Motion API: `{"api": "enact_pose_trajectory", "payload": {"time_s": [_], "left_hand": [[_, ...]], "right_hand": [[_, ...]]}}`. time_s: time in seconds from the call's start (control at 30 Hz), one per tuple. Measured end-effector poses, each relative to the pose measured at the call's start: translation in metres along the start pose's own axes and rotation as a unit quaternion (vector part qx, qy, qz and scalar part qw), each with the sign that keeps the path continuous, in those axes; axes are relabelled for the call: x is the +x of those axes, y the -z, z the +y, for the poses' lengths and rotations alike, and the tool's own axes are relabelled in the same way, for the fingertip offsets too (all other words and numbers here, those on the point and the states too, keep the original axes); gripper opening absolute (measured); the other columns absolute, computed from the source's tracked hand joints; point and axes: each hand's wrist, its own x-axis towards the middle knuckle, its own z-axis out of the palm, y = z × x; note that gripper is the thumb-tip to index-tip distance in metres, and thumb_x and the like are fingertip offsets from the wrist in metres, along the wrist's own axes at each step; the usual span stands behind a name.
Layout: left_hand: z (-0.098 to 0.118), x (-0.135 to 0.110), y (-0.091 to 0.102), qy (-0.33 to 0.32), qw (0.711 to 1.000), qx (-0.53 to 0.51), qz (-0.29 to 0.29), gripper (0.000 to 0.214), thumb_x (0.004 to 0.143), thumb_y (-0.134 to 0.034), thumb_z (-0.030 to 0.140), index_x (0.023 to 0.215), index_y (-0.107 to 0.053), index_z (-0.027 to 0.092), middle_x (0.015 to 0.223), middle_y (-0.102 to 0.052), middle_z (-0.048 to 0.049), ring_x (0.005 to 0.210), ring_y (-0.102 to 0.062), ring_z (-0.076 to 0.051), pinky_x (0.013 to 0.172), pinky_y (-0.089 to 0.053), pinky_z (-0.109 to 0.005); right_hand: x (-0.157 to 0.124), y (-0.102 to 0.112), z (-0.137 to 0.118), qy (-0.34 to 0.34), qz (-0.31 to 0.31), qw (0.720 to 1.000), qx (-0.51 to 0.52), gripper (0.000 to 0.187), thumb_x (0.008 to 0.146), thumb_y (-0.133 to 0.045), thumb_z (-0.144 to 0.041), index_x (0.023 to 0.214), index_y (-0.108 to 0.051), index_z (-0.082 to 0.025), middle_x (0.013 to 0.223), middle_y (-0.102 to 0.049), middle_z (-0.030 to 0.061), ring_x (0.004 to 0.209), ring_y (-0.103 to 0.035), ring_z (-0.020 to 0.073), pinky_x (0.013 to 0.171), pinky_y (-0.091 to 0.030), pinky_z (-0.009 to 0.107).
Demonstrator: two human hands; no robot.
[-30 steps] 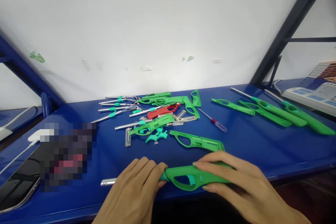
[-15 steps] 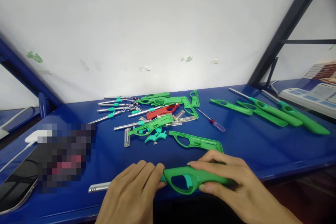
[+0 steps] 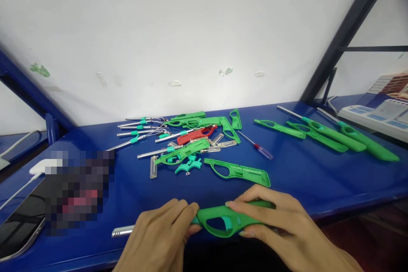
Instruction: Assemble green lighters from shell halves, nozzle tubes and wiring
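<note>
I hold a green long-nosed lighter (image 3: 223, 221) with a teal trigger over the front edge of the blue shelf (image 3: 318, 178). My left hand (image 3: 159, 238) pinches its front end where the metal tube (image 3: 123, 231) sticks out to the left. My right hand (image 3: 274, 225) is wrapped round the green handle, thumb below and fingers on top. Just behind the lighter lies an empty green half-shell (image 3: 237, 172).
A heap of green shells, one red shell (image 3: 194, 134), metal tubes, teal triggers (image 3: 188, 165) and clear tanks sits mid-shelf. A small screwdriver (image 3: 256, 146) lies to the right. Assembled green lighters (image 3: 334, 136) lie far right. A phone (image 3: 22, 221) and white charger sit left.
Both hands and the lighter have drifted slightly toward the front edge and left; my grip on it is the same.
</note>
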Motion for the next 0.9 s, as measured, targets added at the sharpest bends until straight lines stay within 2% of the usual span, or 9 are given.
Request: {"api": "enact_pose_trajectory", "payload": {"time_s": [0.1,0.2,0.3,0.37,0.53,0.63,0.73,0.8,0.9], "left_hand": [[-0.002,0.002,0.004,0.014,1.000,0.001,-0.002,0.033,0.104,-0.037,0.007,0.122,-0.060,0.021,0.092,-0.078,-0.0039,0.079,-0.079,-0.019,0.064,-0.062,-0.028],[-0.003,0.004,0.005,0.023,1.000,-0.013,-0.006,0.030,0.103,-0.038,0.008,0.118,-0.060,0.023,0.089,-0.077,-0.0029,0.074,-0.077,-0.019,0.058,-0.059,-0.027],[-0.005,0.006,0.003,0.025,0.998,-0.039,-0.035,0.030,0.100,-0.039,0.004,0.109,-0.060,0.023,0.076,-0.070,0.0007,0.059,-0.068,-0.017,0.049,-0.051,-0.028],[-0.005,0.006,0.001,0.016,0.998,-0.039,-0.036,0.030,0.098,-0.041,0.001,0.109,-0.061,0.021,0.072,-0.066,0.0018,0.056,-0.064,-0.017,0.048,-0.047,-0.029],[-0.005,0.005,-0.005,-0.022,0.999,0.026,0.024,0.026,0.103,-0.043,0.004,0.115,-0.062,0.016,0.081,-0.074,-0.0034,0.065,-0.072,-0.020,0.055,-0.055,-0.031],[-0.004,0.004,-0.005,-0.029,0.999,0.036,0.018,0.026,0.105,-0.043,0.005,0.120,-0.063,0.014,0.087,-0.078,-0.0049,0.073,-0.076,-0.021,0.066,-0.063,-0.034],[-0.005,0.003,-0.004,-0.028,1.000,0.008,-0.011,0.024,0.107,-0.044,0.008,0.120,-0.064,0.014,0.083,-0.075,-0.0031,0.068,-0.073,-0.019,0.060,-0.060,-0.032],[-0.007,0.002,-0.003,-0.032,0.999,0.003,-0.011,0.025,0.108,-0.045,0.010,0.122,-0.065,0.013,0.083,-0.074,-0.0027,0.066,-0.070,-0.018,0.055,-0.056,-0.030],[-0.012,0.000,-0.003,-0.027,0.999,0.014,0.022,0.028,0.107,-0.050,0.009,0.129,-0.066,0.013,0.095,-0.078,-0.0046,0.075,-0.071,-0.017,0.063,-0.057,-0.030]], "right_hand": [[-0.002,-0.004,0.002,0.046,0.011,0.999,0.004,0.053,0.105,-0.064,-0.025,0.153,-0.059,-0.047,0.129,-0.074,0.0039,0.113,-0.076,0.0231,0.093,-0.067,0.030],[-0.002,-0.007,-0.002,0.063,0.015,0.998,0.004,0.056,0.106,-0.060,-0.020,0.156,-0.055,-0.044,0.130,-0.073,0.0042,0.116,-0.074,0.0226,0.098,-0.065,0.032],[-0.001,-0.008,-0.006,0.015,0.015,1.000,-0.007,0.048,0.105,-0.065,-0.028,0.150,-0.062,-0.045,0.131,-0.073,0.0030,0.117,-0.074,0.0237,0.100,-0.065,0.035],[0.000,-0.007,-0.008,-0.023,0.012,1.000,0.001,0.042,0.105,-0.067,-0.036,0.146,-0.067,-0.045,0.130,-0.074,0.0031,0.114,-0.075,0.0244,0.098,-0.065,0.036],[0.003,-0.003,-0.009,-0.054,0.019,0.998,0.031,0.036,0.103,-0.070,-0.043,0.139,-0.072,-0.047,0.126,-0.078,0.0005,0.113,-0.076,0.0230,0.098,-0.065,0.034],[0.006,-0.001,-0.008,-0.056,0.021,0.998,0.031,0.036,0.102,-0.072,-0.044,0.138,-0.072,-0.048,0.126,-0.079,-0.0011,0.114,-0.077,0.0227,0.100,-0.064,0.033],[0.008,0.004,-0.007,-0.049,0.016,0.998,0.022,0.035,0.097,-0.077,-0.046,0.132,-0.077,-0.046,0.123,-0.081,-0.0013,0.110,-0.079,0.0237,0.099,-0.065,0.035],[0.009,0.007,-0.007,-0.055,0.037,0.998,0.023,0.035,0.094,-0.079,-0.050,0.128,-0.079,-0.044,0.119,-0.083,-0.0008,0.108,-0.080,0.0256,0.098,-0.065,0.036],[0.012,0.010,-0.009,-0.083,0.084,0.992,0.051,0.036,0.094,-0.078,-0.054,0.127,-0.079,-0.040,0.115,-0.085,-0.0002,0.105,-0.081,0.0262,0.097,-0.065,0.037]]}}
